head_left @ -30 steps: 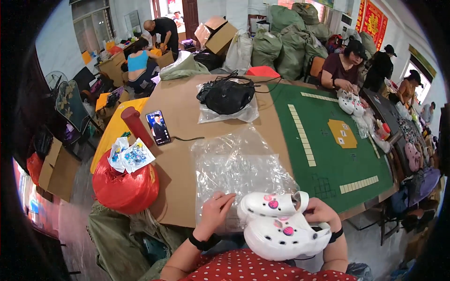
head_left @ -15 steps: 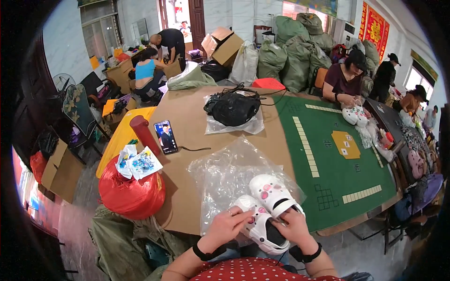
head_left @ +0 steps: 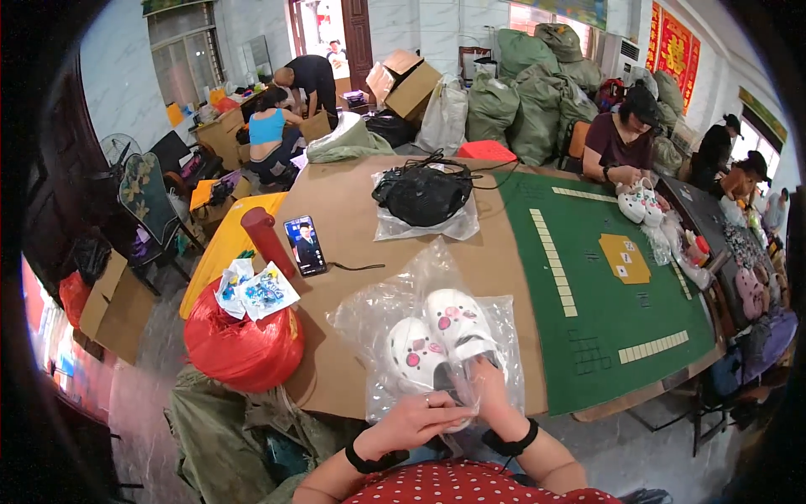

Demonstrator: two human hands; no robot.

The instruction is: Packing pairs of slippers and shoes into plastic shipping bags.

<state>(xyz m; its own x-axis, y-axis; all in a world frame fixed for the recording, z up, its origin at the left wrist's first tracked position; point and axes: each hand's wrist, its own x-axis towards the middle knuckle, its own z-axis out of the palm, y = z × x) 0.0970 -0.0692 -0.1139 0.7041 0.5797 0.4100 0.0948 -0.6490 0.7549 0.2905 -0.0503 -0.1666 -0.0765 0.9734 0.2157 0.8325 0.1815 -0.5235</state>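
- A pair of white clogs (head_left: 438,340) with pink paw-shaped charms is seen inside a clear plastic bag (head_left: 395,307), lying at the near edge of the brown cardboard-covered table (head_left: 353,210) — directly in front of the person.
- The left hand (head_left: 416,420) is closed on the bag's open end at the heels of the clogs; a ring is worn on one finger and a black band on the wrist.
- The right hand (head_left: 485,388) is pushed into the bag mouth, its fingers pressed against the heel of the right-hand clog; whether it is actually gripping cannot be told through the crumpled plastic.
- Just left of the bag, a red bundle (head_left: 243,344) of plastic twine is placed at the table's corner, with small printed cards (head_left: 256,292) lying on top of it.
- Behind the bundle, a dark red cylinder (head_left: 264,239) is stood upright, and a phone (head_left: 305,245) with a lit screen is laid beside it, a cable trailing off.
- Further back, a black bag (head_left: 424,193) is set on another clear sheet.
- To the right, a green mat (head_left: 621,294) with pale tile rows and a yellow square is spread over the table.
- At the far right edge, another person (head_left: 625,134) in a dark red top is seen handling white clogs — well apart from the near pair.
- Sacks and cardboard boxes are stacked along the back wall.
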